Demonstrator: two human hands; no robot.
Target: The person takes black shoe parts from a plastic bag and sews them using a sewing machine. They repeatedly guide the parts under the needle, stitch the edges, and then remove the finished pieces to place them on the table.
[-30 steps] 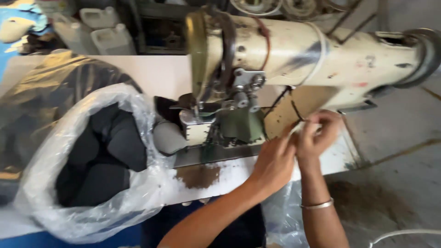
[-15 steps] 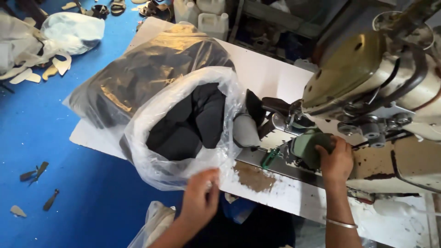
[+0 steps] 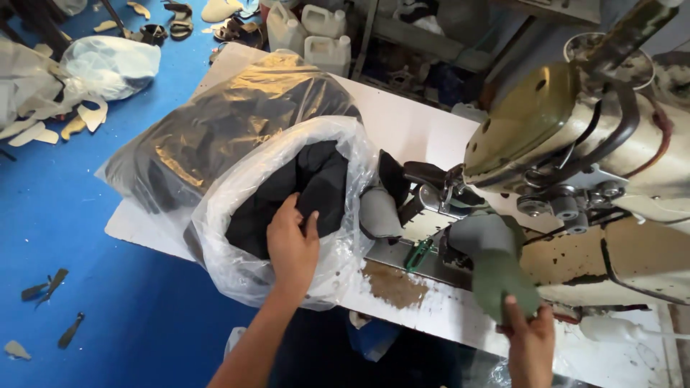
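My left hand (image 3: pixel 291 241) reaches into an open clear plastic bag (image 3: pixel 237 266) and rests on the black fabric pieces (image 3: pixel 316 183) inside it, fingers curled over one piece. My right hand (image 3: pixel 530 338) is at the table's near edge and grips the lower end of an olive-green fabric piece (image 3: pixel 496 269) that hangs from under the head of the cream sewing machine (image 3: pixel 596 151). A grey piece (image 3: pixel 379 212) lies beside the bag, next to the machine's foot.
A second, larger clear bag of dark pieces (image 3: pixel 215 122) lies behind the open one on the white table (image 3: pixel 417 122). White plastic jugs (image 3: pixel 309 29) stand beyond the table. Scraps and another bag (image 3: pixel 108 65) lie on the blue floor at the left.
My left hand has gone from below the table edge up into the open bag. My right hand has dropped from the machine's foot to the table edge, holding the green piece.
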